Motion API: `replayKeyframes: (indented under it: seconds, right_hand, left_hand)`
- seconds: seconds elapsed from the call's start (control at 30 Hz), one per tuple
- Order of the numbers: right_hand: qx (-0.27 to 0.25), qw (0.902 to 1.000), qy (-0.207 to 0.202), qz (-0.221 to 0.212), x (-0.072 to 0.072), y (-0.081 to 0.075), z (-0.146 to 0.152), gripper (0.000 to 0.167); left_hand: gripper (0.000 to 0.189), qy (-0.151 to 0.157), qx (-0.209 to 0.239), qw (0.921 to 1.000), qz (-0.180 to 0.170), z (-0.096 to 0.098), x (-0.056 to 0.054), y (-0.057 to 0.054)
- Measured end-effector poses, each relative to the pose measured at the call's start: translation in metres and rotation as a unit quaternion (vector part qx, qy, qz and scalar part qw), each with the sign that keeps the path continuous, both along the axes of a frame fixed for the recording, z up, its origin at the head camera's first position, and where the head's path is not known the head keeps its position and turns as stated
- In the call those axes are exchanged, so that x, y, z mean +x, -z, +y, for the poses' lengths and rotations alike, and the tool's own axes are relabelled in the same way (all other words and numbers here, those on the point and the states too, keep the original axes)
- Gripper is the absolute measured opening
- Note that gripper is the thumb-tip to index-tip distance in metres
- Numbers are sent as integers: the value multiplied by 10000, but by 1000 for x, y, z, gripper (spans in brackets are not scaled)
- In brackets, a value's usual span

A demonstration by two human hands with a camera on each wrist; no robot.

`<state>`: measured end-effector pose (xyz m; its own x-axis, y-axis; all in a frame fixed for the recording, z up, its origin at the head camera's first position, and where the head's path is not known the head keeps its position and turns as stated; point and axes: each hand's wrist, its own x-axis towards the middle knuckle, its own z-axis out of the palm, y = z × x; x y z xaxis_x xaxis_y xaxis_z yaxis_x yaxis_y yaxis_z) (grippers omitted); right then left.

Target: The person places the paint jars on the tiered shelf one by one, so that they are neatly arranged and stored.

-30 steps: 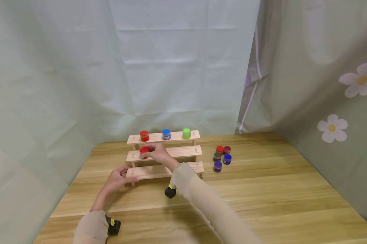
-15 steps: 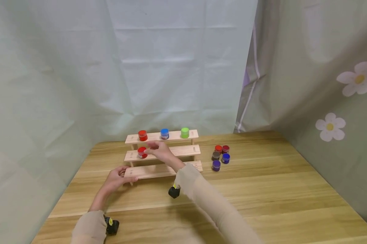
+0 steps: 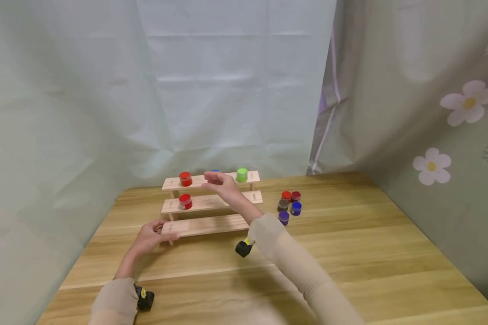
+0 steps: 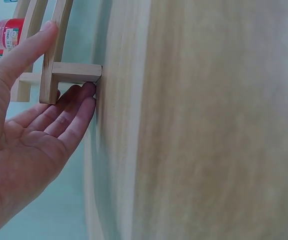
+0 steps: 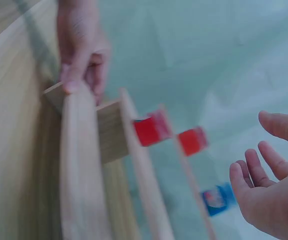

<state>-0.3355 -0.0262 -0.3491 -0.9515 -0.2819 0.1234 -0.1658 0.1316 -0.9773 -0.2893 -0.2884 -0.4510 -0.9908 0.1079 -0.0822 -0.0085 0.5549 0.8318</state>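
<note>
A three-tier wooden display rack (image 3: 211, 225) stands on the table. At its left end my left hand (image 3: 148, 237) grips the lowest tier, thumb over the board and fingers by the leg (image 4: 76, 72). A small red paint jar (image 3: 185, 202) sits upright on the middle tier's left side. Clear of it, my right hand (image 3: 229, 189) is raised over the rack, its fingers (image 5: 256, 167) spread and holding nothing. Along the top tier are another red jar (image 3: 185, 179), a blue jar (image 5: 218, 199) and a green jar (image 3: 241, 175). In the head view my right hand mostly hides the blue one.
Right of the rack, several jars are grouped on the table: orange-red (image 3: 286, 196), dark red (image 3: 296, 196), brown (image 3: 283, 206), blue (image 3: 296, 208) and purple (image 3: 283, 218). A pale curtain (image 3: 227, 90) hangs behind the table, and a flowered cloth (image 3: 390, 113) at the right.
My right hand has let go of the red jar on the middle tier and moved up and to the right, now covering the blue jar. My left hand keeps its place on the rack.
</note>
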Motion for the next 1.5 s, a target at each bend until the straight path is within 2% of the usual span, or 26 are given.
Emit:
replayKeyframes:
  seconds: [0.13,0.23,0.4,0.63,1.03,1.23,1.5]
  right_hand:
    - [-397,9992,25,-58,4,-10,27,45]
    - [-601,9979,238,-51,7,-13,48,43]
    - [-569,9967,563,-100,11,-12,80,42]
    - [-441,9943,967,-77,16,-6,121,44]
    - [-285,9875,1486,-432,20,21,171,45]
    - [-133,9843,1615,-703,24,43,183,43]
    - [-43,9800,1830,-775,26,70,191,42]
  left_hand:
    - [82,-16,41,10000,-32,0,-1,1]
    - [81,-19,1,10000,-4,0,-2,1]
    - [83,8,-142,9999,-1,-2,-3,2]
    - [82,68,-35,10000,-23,0,-3,3]
    - [84,-28,-28,9998,-195,0,1,0]
    - [85,-10,-34,9997,-248,-1,1,-1]
    - [83,-17,-29,9998,-210,0,1,0]
